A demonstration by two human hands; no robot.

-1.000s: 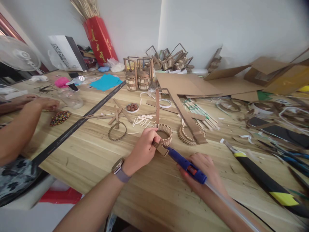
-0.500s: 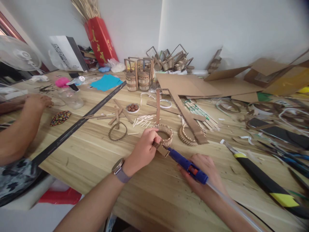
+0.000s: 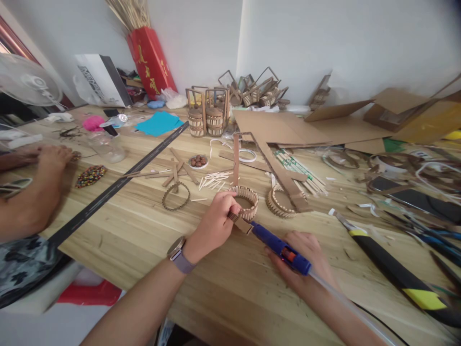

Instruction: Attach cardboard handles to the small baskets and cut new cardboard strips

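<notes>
One corrugated cardboard strip [image 3: 242, 224], pinched in the left hand [image 3: 215, 218], sits just before the slatted ring [image 3: 254, 204]; right hand [image 3: 304, 250] grasps the glue gun [image 3: 275, 244], tip [image 3: 255, 227] near strip. Advisable: strip steady, skin clear.

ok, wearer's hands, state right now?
Left hand: closed, pinching a cardboard strip.
Right hand: closed, holding the glue gun.

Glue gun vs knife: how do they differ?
The glue gun is blue; the knife is black and yellow. The glue gun is in the right hand; the knife lies on the table. A clear rod extends from the glue gun's rear; the knife has none. Both are long and slim.
</notes>
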